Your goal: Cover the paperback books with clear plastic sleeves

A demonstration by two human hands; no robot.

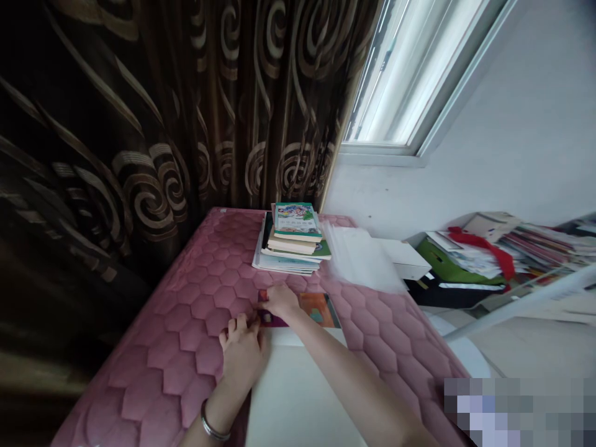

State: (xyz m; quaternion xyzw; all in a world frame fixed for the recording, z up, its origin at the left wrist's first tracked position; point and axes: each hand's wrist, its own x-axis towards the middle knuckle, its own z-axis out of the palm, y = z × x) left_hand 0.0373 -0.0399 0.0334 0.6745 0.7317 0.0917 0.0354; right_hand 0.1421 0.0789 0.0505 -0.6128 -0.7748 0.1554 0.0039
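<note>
My right hand (279, 302) rests on the left end of a colourful book (316, 308) lying flat on a pink quilted pad (195, 310), fingers curled over its edge. My left hand (242, 354), a bracelet at the wrist, lies flat just below it, fingers spread on the pad next to the book's corner and a white sheet (288, 397). A stack of several books (293, 239) stands behind the hands, near the curtain.
A dark swirl-patterned curtain (162, 124) hangs at the left and back. A window (410, 74) is at the upper right. Clear plastic sleeves (363, 257), a white box (405, 257) and a cluttered pile of papers (503, 248) lie at the right.
</note>
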